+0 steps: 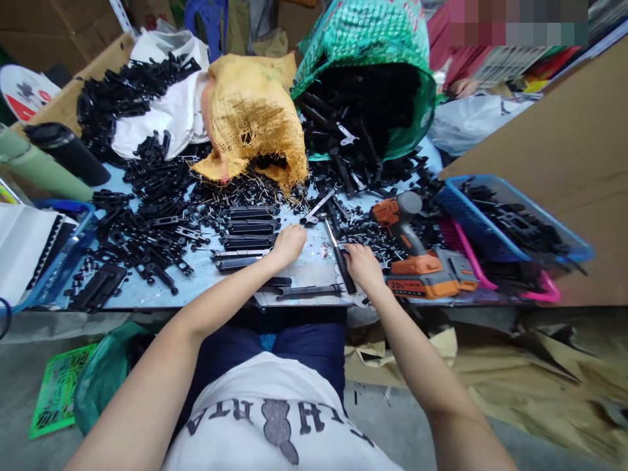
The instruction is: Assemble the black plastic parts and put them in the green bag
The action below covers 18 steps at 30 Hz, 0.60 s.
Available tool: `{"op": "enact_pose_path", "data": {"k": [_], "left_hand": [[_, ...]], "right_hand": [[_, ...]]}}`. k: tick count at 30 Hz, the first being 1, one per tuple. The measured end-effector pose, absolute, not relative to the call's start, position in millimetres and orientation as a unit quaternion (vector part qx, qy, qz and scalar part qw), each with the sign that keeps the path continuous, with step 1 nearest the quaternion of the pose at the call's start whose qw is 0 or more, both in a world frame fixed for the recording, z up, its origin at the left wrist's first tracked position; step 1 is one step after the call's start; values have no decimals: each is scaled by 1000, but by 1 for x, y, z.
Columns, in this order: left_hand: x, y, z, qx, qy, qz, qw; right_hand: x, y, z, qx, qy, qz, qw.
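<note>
My left hand (290,244) is closed at the middle of the table, its fingertips at a small dark piece beside a silver wrench-like part (321,204). What its fingers pinch is mostly hidden. My right hand (363,265) has curled fingers against the side of a black-handled tool (339,255) with a silver shaft, which lies slanted on the table. Left of my left hand, several black tool bodies (250,227) lie in a stacked row. A flat dark wrench-like piece (311,290) rests near the front edge.
An orange-and-grey cordless driver (417,268) stands right of my right hand. Behind are a yellow sack (255,111) and a green sack (363,39) spilling black parts. Blue baskets (520,248) flank the table, with loose black parts (152,229) and a tumbler (69,154) at left.
</note>
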State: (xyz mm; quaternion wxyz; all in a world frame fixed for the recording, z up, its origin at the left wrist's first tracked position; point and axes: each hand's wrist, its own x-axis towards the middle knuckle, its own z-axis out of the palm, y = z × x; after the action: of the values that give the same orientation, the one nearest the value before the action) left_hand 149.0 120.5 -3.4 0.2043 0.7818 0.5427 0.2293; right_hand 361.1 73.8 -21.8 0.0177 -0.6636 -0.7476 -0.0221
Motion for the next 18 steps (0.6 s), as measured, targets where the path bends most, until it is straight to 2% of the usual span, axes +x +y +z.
{"op": "enact_pose_path", "data": {"k": [3, 5, 6, 9, 12, 15, 18], "left_hand": [[101, 91, 8, 734, 560, 310, 228], [63, 69, 10, 684, 590, 354, 243], [46, 57, 8, 643, 604, 385, 273], [13, 27, -5, 435, 605, 492, 451], [6, 9, -16, 355, 606, 498, 508], [7, 3, -18, 358, 624, 476, 505], [7, 1, -16, 393, 630, 435, 509]], "right_hand": [[372, 91, -27, -636, -772, 2, -3], [375, 95, -27, -625, -780, 10, 22], [375, 95, -25, -621, -782, 14, 57], [365, 88, -16, -593, -771, 52, 226], [339, 75, -5, -509, -776, 146, 344], [308, 60, 0, -438, -785, 239, 366], [286, 49, -4, -434, -768, 297, 365]]}}
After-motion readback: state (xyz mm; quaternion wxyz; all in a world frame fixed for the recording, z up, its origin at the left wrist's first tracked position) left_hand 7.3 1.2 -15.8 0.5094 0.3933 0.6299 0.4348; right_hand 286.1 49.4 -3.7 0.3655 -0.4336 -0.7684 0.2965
